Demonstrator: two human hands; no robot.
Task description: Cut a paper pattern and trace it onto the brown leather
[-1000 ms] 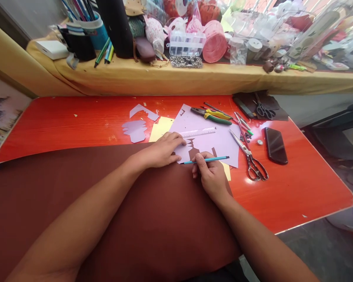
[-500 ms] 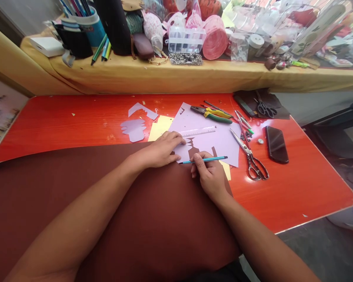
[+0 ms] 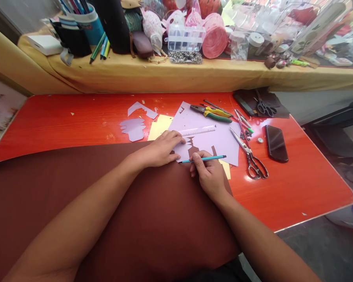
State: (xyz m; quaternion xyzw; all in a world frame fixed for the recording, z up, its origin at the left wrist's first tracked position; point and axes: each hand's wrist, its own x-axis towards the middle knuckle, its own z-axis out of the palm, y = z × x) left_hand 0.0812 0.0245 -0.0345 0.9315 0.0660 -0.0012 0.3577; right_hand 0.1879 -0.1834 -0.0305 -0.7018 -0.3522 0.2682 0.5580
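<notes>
My left hand lies with fingers stretched out over a pale lilac paper piece, which rests on a large brown leather-like sheet. In my right hand is a light blue pen, held low and slanted. The pen's left end reaches the paper's lower edge beside my left thumb; whether it touches the surface I cannot tell. Just beyond my fingers, a clear ruler lies on a larger lilac sheet. Part of the paper piece is hidden under my left hand.
Right of the sheet lie metal scissors and a black phone. Pliers rest at the back. Lilac cutouts and yellow paper are on the red table. A cluttered ledge runs behind.
The view has shifted very slightly. Both hands and the pen keep nearly the same place on the paper.
</notes>
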